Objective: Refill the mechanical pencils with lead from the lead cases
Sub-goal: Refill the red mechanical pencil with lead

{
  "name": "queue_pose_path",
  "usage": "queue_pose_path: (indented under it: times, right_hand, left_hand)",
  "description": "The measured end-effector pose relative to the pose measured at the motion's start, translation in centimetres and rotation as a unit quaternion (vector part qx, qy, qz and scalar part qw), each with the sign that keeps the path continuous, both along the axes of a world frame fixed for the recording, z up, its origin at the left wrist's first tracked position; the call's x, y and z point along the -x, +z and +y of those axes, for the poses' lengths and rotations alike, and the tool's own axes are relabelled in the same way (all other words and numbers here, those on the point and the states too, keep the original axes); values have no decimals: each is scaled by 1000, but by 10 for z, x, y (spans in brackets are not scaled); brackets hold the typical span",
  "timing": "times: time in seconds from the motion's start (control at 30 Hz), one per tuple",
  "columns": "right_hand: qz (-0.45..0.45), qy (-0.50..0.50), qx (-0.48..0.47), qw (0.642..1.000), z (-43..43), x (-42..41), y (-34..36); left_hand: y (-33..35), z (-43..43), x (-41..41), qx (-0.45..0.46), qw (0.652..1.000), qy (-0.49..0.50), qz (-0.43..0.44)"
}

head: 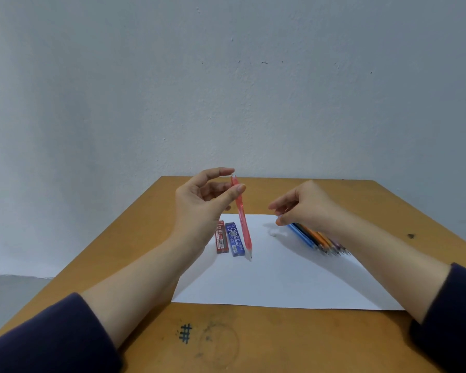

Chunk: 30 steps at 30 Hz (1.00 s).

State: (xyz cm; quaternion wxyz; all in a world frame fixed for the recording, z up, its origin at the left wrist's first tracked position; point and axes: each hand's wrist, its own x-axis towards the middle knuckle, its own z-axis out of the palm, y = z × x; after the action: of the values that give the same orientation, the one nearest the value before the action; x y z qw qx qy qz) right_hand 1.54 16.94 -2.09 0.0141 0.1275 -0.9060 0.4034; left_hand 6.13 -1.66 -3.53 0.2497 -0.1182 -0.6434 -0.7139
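The left hand's [199, 205] thumb and fingers [218, 172] pinch the upper end of a red pencil [243, 224], which hangs tip down above the paper [280, 278]. Just left of its tip lie a blue lead case [234, 239] and a red lead case [221, 238], side by side. The right hand [307, 205] hovers with its fingers curled and bunched over the far end of a row of pencils [314, 238]; I cannot tell whether they grip one. The paper lies on the table [253, 340].

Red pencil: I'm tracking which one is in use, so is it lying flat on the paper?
No, the left hand holds the red pencil nearly upright, tip down.
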Motion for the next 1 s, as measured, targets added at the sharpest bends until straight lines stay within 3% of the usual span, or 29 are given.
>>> queue_pose_path:
  times: [0.2, 0.63, 0.8, 1.0]
  right_hand:
    - [-5, -9, -114, 993, 1, 4, -8]
    - [2, -27, -157, 987, -4, -1, -14]
    - [-21, -30, -55, 998, 1, 1, -8]
    - [-26, 59, 84, 994, -1, -1, -2]
  left_hand:
    - [0, 1, 0, -11, 1000, -2, 0]
    - [-5, 2, 2, 49, 999, -10, -5]
    - [-10, -1, 6, 90, 996, -18, -20]
    - [-14, -2, 9, 134, 990, -34, -28]
